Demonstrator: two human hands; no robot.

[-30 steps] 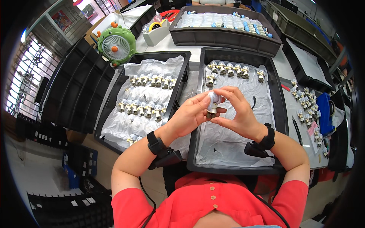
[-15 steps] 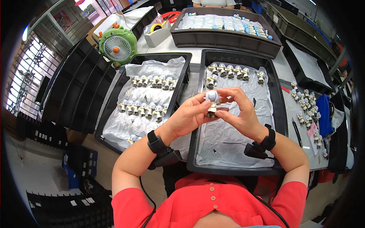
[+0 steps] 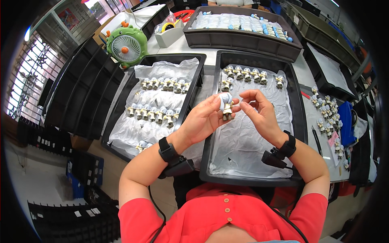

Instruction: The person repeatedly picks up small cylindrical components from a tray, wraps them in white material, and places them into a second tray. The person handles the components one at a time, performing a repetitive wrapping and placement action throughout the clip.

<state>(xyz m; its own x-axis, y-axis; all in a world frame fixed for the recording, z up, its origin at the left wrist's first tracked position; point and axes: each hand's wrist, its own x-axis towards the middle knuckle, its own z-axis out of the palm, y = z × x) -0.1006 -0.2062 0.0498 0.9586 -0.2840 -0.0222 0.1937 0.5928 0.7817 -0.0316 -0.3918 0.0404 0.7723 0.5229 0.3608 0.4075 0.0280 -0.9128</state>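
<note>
A small figurine (image 3: 227,107) with pale blue hair, a cream-white outfit and dark feet stands upright in my left hand (image 3: 202,120), held between thumb and fingers. Just to its right, my right hand (image 3: 262,117) is apart from it, thumb and fingers spread with nothing between them. Both hands are above the inner edges of two black trays. Paper lines the right tray (image 3: 300,121), where a row of similar figurines (image 3: 247,74) stands at the far end. In the left tray (image 3: 198,73), more figurines (image 3: 154,113) stand in rows on paper.
Many loose figurines (image 3: 327,109) cluster on the table at right, near a blue container (image 3: 345,121) and a black pen-like tool (image 3: 316,139). A green fan (image 3: 127,44) stands at far left. Behind the trays is a large grey-brown crate (image 3: 243,41) of blue-and-white pieces.
My right hand has let go of the figurine and drawn off to the right, its fingers opening. The figurine has turned in my left hand.
</note>
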